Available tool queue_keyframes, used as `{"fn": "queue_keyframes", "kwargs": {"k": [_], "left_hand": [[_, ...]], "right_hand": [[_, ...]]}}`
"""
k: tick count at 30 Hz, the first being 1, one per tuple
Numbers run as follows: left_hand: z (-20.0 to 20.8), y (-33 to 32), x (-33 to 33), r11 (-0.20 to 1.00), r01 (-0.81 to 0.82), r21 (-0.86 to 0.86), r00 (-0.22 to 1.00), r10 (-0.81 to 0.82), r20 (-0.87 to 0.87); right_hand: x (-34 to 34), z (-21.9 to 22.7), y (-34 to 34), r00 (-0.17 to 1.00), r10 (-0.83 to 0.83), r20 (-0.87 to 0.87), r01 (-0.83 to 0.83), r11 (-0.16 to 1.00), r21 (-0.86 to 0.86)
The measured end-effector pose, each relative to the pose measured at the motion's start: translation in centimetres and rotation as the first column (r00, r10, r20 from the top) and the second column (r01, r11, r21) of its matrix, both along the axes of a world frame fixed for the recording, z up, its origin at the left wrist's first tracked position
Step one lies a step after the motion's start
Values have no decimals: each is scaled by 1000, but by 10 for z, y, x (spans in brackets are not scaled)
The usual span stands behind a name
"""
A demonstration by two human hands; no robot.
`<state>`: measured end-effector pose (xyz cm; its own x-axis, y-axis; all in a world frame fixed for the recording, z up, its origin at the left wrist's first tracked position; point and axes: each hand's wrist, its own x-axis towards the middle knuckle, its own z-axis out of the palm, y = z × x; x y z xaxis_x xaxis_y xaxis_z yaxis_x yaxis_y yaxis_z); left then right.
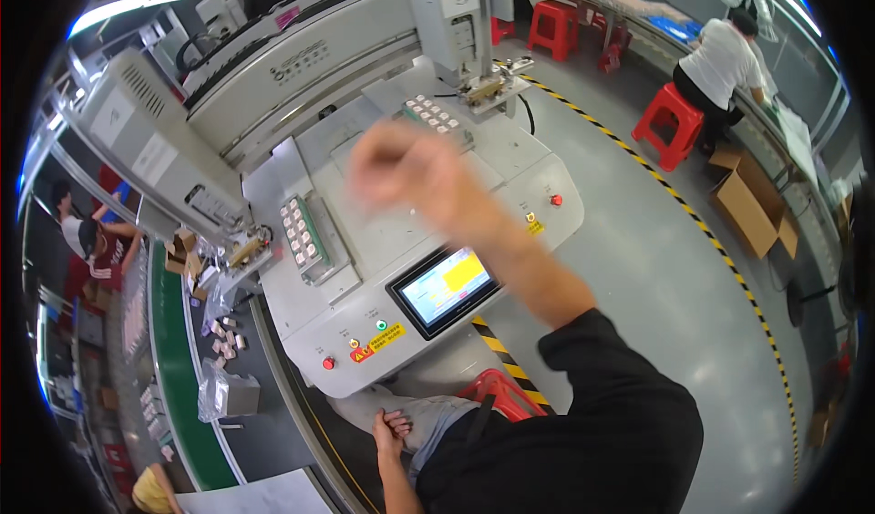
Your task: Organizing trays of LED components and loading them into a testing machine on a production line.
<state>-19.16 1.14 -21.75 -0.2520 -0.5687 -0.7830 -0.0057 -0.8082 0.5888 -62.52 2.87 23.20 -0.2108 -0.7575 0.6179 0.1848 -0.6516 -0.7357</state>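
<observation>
One head-worn fisheye, pitched down and forward over the white machine (314, 354).
And we're looking from the wearer's own head height, the black shirt (611, 414) looming large along the bottom, the right hand (401, 168) blurred between lens and machine, the left hand (392, 427) lower down by the lap! The machine sits mid-range, slanted across the middle; the green conveyor (178, 359) runs off left, and red stools (670, 122) stand small and far at upper right. Look how the striped floor tape (706, 229) bows toward the dark round rim!
</observation>
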Motion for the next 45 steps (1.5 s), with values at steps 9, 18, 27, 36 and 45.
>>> {"fn": "queue_keyframes", "kwargs": {"k": [9,18,27,36,45], "left_hand": [[-25,6,10,996,-46,-73,989,56,135],[22,23,-33,960,-190,-204,940,238,245],[5,44,-1,909,-325,-261,944,328,-31],[10,64,18,916,-186,-356,982,160,-101],[11,55,-2,940,-50,-336,973,-30,-229]], "right_hand": [[132,29,83,242,955,-173,-920,169,-353],[171,24,112,-324,942,83,-815,-233,-531],[228,47,107,-414,846,337,-884,-461,72],[398,9,110,-412,910,43,-900,-399,-174],[481,-2,113,-337,899,281,-941,-329,-77]]}}
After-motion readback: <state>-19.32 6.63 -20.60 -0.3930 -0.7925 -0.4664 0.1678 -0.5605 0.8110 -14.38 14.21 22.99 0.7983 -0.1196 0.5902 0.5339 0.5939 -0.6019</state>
